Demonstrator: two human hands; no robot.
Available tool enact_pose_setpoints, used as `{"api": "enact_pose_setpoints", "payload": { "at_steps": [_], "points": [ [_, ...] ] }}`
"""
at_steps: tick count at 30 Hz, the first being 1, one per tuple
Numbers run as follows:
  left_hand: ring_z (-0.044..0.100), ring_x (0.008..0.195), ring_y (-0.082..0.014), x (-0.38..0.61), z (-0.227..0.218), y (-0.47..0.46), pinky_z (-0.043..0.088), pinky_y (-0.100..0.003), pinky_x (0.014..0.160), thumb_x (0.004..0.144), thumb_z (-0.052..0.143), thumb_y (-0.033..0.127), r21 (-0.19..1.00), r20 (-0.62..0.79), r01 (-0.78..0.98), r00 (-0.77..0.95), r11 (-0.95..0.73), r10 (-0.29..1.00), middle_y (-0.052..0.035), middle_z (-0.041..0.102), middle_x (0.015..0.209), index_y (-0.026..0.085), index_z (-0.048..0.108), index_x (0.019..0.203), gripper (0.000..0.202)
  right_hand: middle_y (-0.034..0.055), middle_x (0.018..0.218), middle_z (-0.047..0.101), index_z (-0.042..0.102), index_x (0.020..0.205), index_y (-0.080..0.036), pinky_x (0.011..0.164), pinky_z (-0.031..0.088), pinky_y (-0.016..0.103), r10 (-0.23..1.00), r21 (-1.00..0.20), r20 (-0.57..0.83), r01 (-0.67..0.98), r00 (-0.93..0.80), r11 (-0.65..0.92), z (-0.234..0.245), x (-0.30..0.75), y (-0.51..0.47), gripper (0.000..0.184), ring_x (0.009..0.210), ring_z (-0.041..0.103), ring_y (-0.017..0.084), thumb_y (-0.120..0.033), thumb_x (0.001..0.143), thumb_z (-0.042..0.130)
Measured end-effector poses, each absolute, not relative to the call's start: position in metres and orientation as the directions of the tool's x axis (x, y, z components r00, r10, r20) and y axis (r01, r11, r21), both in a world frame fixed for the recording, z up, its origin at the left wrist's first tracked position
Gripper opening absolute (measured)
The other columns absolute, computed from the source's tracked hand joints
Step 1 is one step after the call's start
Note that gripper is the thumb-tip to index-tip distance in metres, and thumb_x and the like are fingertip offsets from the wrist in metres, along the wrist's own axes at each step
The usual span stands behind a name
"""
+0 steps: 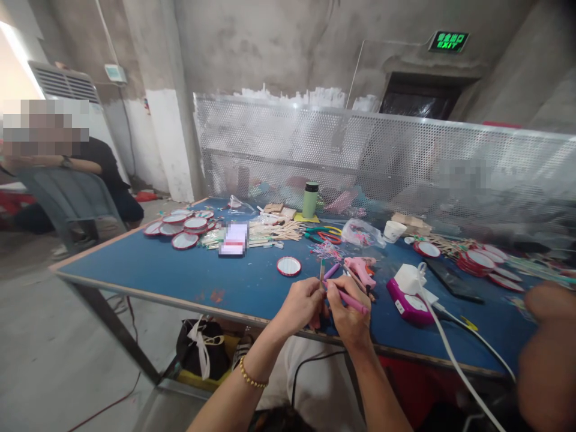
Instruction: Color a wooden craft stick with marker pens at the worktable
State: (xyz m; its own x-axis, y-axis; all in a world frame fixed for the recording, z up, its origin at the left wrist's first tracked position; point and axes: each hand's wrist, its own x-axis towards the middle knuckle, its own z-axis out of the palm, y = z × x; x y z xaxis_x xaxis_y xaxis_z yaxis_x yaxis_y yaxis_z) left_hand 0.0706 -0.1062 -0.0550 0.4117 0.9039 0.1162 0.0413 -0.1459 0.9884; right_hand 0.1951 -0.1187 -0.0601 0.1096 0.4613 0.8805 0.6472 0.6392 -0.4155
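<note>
Both my hands meet at the near edge of the blue table (180, 279). My left hand (302, 305) is closed, pinching a thin stick (322, 271) that stands up between the hands. My right hand (347, 312) is closed on a pink pen (353, 302), its tip against the stick. A small round red-rimmed mirror (288, 266) lies just beyond my left hand. A pink glue gun (360, 268) rests right of the hands.
Several red-rimmed mirrors (182, 228) and a pile of wooden sticks (274, 232) lie at the back left. A green bottle (309, 200), scissors (324, 234), a white cup (395, 231), a purple power strip (407, 302) and a phone (452, 279) stand around. Another person's arm (546, 354) is at right.
</note>
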Motion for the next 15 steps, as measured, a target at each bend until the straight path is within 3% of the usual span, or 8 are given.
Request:
{"api": "enact_pose_setpoints", "payload": {
  "at_steps": [15],
  "points": [
    [0.048,0.033,-0.009,0.0703,-0.0541,-0.1067,0.034,-0.018,0.032,0.085,0.048,0.038,0.991,0.113,0.018,0.412,-0.132,0.904,0.0028,0.056,0.052,0.02,0.048,0.067,0.026,-0.0009,0.059,0.062,0.06,0.068,-0.022,0.056,0.047,0.026,0.452,-0.425,0.88,0.662,0.144,0.617,-0.0603,0.1952,-0.1198,0.025,0.057,0.059,0.015,-0.026,0.092,0.055]
  ]
}}
